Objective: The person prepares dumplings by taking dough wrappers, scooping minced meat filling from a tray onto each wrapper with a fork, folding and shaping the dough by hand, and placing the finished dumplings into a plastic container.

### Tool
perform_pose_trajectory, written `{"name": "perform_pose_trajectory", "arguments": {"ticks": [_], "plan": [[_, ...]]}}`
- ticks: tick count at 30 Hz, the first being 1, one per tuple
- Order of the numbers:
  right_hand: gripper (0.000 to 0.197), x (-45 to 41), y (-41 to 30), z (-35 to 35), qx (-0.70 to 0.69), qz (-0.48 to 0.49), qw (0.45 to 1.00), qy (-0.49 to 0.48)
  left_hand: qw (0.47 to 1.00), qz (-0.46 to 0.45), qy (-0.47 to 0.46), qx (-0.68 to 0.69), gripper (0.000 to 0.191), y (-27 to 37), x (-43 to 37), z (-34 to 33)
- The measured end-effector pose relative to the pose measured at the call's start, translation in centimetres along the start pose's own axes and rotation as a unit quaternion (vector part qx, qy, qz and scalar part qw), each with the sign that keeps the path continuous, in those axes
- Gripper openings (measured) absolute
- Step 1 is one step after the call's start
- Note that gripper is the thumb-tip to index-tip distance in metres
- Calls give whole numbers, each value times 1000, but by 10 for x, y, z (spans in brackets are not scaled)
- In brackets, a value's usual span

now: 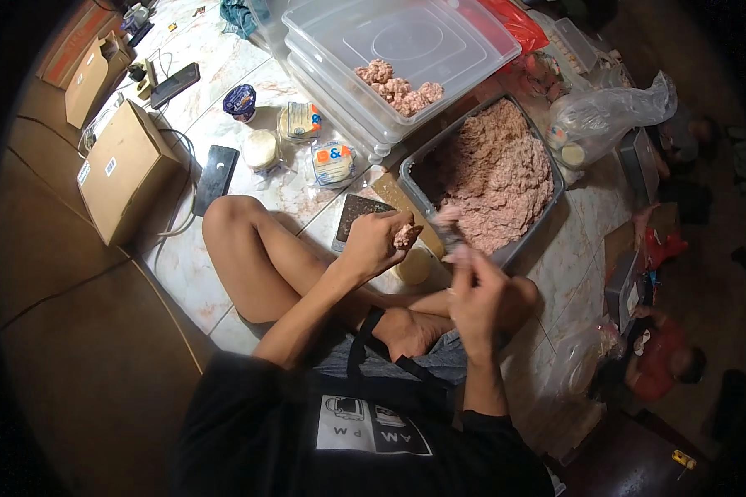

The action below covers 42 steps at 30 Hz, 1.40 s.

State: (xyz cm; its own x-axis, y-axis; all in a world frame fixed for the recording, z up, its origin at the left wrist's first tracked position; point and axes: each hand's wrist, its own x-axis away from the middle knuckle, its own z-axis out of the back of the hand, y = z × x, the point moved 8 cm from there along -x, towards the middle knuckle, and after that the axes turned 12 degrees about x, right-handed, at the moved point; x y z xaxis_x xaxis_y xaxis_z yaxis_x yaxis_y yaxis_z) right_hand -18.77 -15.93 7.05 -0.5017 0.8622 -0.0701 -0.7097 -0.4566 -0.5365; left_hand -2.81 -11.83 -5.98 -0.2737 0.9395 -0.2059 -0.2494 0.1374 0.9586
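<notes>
My left hand point(376, 242) is curled around a small lump of minced filling point(405, 236), which shows at the top of its fist; any wrapper around it is hard to make out. My right hand point(482, 292) grips a blurred utensil point(452, 237), perhaps a spoon or spreader, with some pinkish filling on its end. Both are at the near edge of a grey plastic tub point(418, 196) of pinkish minced filling point(503, 174). Below my left hand lie a small digital scale point(347, 239) and a stack of pale round wrappers point(414, 267).
A clear plastic box point(404, 37) beyond the tub holds several filled lumps point(398, 87). Wrapper packs point(334, 164), a plastic cup point(240, 102) and a phone point(216, 177) lie left, near a cardboard box point(124, 168). Rightward are a plastic bag point(615, 112) and people point(659, 366).
</notes>
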Motion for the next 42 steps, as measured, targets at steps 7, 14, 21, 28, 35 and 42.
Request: {"name": "perform_pose_trajectory", "arguments": {"ticks": [7, 14, 21, 28, 35, 42], "plan": [[24, -27, 60, 50, 139, -7, 982, 131, 993, 13, 4, 119, 37, 4, -8, -8], [23, -10, -11, 13, 153, 69, 983, -71, 968, 81, -43, 234, 36, -30, -1, -13], [29, -10, -6, -7, 182, 92, 976, -78, 981, 92, -98, 138, 34, -2, -4, -8], [27, -1, -17, -13, 173, 98, 975, -98, 997, 36, -68, 31, 36, -12, 0, -16], [32, -33, -20, 35, 234, 45, 970, -55, 979, 33, 5, 201, 40, 10, -3, -1], [23, -9, -19, -24, 160, 90, 979, -91, 986, 54, 20, 159, 31, -5, -7, -7]]}}
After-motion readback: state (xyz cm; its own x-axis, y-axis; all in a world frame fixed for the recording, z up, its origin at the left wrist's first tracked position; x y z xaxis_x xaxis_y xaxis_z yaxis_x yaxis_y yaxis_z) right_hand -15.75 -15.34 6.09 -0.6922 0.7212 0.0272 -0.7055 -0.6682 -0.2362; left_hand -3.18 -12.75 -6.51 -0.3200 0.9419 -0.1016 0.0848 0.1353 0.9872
